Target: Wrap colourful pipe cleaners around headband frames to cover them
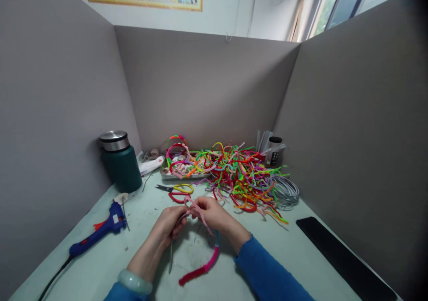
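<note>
My left hand (170, 226) is closed round a thin curved metal band (171, 256) whose bare end hangs down toward the table. My right hand (209, 212) pinches a pale pink pipe cleaner (200, 212) at the top of the band, fingers pressed together. The far side of the band is wrapped in fuzzy blue, pink and red pipe cleaner (199, 270) and curves down to the table between my forearms. Both hands are close together above the pale green table (100, 270).
A big heap of coloured pipe cleaners (245, 176) lies behind my hands, next to a metal tray (182, 174) with finished hoops. Yellow scissors (175, 188), red-handled pliers (179, 197), a blue glue gun (98, 234), a green flask (121, 162), coiled wire (286, 191) and a black slab (344, 258) surround them.
</note>
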The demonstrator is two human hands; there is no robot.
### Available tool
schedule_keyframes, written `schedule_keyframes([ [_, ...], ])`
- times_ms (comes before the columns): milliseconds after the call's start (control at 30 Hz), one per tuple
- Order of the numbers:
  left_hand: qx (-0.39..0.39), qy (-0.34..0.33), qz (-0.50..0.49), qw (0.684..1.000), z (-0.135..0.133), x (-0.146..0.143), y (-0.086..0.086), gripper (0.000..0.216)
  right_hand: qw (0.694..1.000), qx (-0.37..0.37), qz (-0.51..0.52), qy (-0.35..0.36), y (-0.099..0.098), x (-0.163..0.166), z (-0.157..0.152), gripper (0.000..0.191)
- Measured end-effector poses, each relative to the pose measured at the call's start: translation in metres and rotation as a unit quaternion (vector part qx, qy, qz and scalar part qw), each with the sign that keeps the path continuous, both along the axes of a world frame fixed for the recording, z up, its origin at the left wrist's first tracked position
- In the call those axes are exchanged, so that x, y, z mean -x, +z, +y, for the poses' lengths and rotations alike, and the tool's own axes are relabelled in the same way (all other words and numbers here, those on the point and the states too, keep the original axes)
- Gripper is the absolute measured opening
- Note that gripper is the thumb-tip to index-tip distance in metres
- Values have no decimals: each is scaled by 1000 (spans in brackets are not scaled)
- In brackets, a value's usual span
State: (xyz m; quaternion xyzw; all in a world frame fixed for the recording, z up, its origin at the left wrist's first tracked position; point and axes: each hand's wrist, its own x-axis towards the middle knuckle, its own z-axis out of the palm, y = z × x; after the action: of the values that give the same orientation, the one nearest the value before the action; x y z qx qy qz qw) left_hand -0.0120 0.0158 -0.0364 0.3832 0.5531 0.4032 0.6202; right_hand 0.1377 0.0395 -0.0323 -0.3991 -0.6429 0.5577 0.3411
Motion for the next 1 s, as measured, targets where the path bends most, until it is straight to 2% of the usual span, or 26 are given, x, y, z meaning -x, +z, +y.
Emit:
schedule_keyframes([
  [167,1,1,40,999,0,-2,2,29,997,64,43,26,2,-2,2,45],
  [267,-12,9,64,998,0,-4,1,36,986,124,89,64,0,-5,7,64],
  [333,-39,19,83,996,1,-5,-2,39,982,142,102,73,-2,-6,9,69],
  [467,-144,65,140,977,3,-4,-7,37,991,102,84,32,-1,-6,6,36],
  [533,-203,64,155,965,3,-2,-6,36,993,87,76,14,1,-6,4,27],
  [767,-319,25,251,914,0,-1,-3,31,992,95,77,-21,4,-9,6,19],
  [867,-342,33,294,892,-1,-1,-4,27,992,93,78,-19,5,-9,6,19],
  [1000,-352,28,318,880,0,-1,-3,25,993,83,84,-21,7,-8,5,17],
])
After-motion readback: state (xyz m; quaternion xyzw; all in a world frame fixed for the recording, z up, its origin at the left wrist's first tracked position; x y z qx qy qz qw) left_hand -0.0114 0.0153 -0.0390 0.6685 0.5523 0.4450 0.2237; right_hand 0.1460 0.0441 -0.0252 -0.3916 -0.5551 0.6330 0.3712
